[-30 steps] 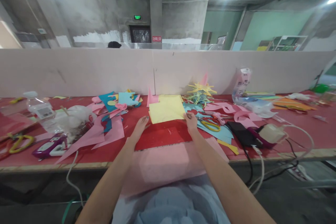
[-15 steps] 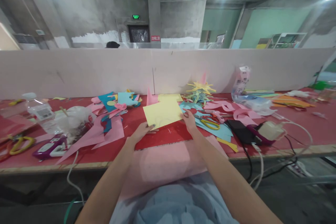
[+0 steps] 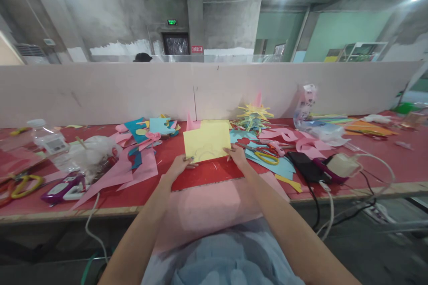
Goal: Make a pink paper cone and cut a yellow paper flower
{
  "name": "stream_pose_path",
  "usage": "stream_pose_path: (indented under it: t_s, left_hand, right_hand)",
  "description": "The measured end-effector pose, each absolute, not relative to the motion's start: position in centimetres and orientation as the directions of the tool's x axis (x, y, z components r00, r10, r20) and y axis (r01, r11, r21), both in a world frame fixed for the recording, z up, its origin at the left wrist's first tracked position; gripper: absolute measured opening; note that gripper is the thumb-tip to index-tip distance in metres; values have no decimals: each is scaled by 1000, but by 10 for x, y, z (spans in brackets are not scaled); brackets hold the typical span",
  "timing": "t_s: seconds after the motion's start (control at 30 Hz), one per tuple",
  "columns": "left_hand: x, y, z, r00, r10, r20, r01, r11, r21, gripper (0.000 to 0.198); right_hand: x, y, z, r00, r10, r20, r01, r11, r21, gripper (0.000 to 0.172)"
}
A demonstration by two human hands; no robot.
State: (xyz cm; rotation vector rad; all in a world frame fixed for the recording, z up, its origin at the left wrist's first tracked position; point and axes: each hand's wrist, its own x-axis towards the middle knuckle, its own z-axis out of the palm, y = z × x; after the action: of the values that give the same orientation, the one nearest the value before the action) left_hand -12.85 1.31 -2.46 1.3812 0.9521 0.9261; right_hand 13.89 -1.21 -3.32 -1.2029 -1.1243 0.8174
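Note:
A yellow sheet of paper [image 3: 207, 141] is lifted off the red table [image 3: 214, 173] and tilted up toward me. My left hand [image 3: 179, 167] pinches its lower left corner. My right hand [image 3: 238, 156] grips its lower right edge. Faint curved lines show on the sheet. Below it lies a darker red sheet [image 3: 207, 173], and a pink sheet [image 3: 207, 209] hangs over the table's near edge onto my lap.
Yellow-handled scissors [image 3: 265, 156] lie right of my hands among pink and blue scraps [image 3: 284, 142]. Paper stars [image 3: 254, 113] stand behind. A bottle [image 3: 48, 138], plastic bag [image 3: 93, 149] and purple glue gun [image 3: 63, 187] are at left; cables and a charger [image 3: 341, 164] at right. A partition board [image 3: 133, 89] closes the back.
The yellow sheet lay flat on the table a second ago; both hands have taken its near edge and raised it, drawing it closer and tilting it upright.

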Motion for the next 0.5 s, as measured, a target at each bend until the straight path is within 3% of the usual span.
stream_pose_path:
  t_s: [0.27, 0.43, 0.5]
  left_hand:
    - [-135, 15, -27, 375, 927, 0, 26, -11, 1000, 21]
    - [-134, 16, -28, 376, 927, 4, 28, -16, 999, 20]
    - [-134, 17, -29, 383, 924, 0, 27, -11, 1000, 20]
  right_hand:
    - [145, -28, -25, 338, 910, 239, 213, 173, -962, 39]
    - [211, -88, 7, 308, 923, 229, 411, 88, -907, 37]
    - [258, -121, 20, 357, 911, 208, 591, -47, -805, 39]
